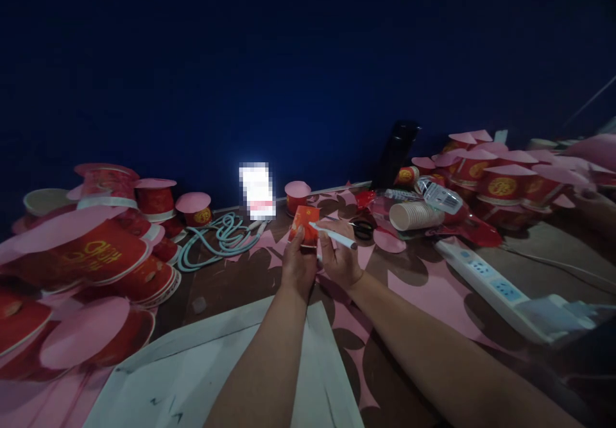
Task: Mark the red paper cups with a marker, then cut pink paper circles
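My left hand (299,262) is closed around a red paper cup (308,217) with gold print, held above the table. In my right hand (341,261) is a white marker pen (342,238) with a dark end, its other end against or very near the cup's side. Just behind the cup stands another red cup (297,198) topped with a pink paper disc. Black-handled scissors (362,229) lie to the right of my hands, beside loose pink paper. Below my forearms is a large white sheet (192,364) with dark marks.
Red cups with pink discs (115,248) crowd the left; more cups (503,184) are piled right, near another person's hand (590,206). A coiled cable (216,239), bright screen (257,190), stacked plain cups (416,216), power strip (491,287) and cut pink sheets (433,299) surround my hands.
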A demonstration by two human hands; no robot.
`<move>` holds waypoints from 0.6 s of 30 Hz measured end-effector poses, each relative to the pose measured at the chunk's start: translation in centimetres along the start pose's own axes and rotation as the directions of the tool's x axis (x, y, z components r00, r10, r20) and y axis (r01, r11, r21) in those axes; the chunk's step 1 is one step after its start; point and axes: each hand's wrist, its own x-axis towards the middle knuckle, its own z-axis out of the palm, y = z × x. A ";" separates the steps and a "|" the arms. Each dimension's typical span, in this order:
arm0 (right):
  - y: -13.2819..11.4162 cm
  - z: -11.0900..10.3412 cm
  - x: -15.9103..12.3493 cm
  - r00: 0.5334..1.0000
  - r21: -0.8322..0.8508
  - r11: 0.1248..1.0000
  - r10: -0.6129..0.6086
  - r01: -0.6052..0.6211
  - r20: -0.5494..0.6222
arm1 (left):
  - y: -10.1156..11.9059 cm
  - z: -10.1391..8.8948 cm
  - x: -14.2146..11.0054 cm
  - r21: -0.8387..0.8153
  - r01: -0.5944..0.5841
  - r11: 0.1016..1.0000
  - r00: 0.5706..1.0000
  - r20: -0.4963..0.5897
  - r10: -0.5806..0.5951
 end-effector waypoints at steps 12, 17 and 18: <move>0.1 0.0 0.0 0.999 -0.013 1.000 0.008 -0.007 0.035 | 0.0 0.1 -0.1 -0.025 0.018 1.000 1.000 0.010 -0.018; 0.1 0.1 0.0 0.998 -0.022 0.999 0.032 -0.031 0.045 | 0.1 0.2 -0.1 -0.045 0.020 0.999 1.000 0.002 -0.020; 0.1 0.1 0.0 0.998 -0.024 0.999 0.033 -0.032 0.046 | 0.1 0.3 -0.2 -0.052 0.019 0.998 1.000 -0.008 -0.019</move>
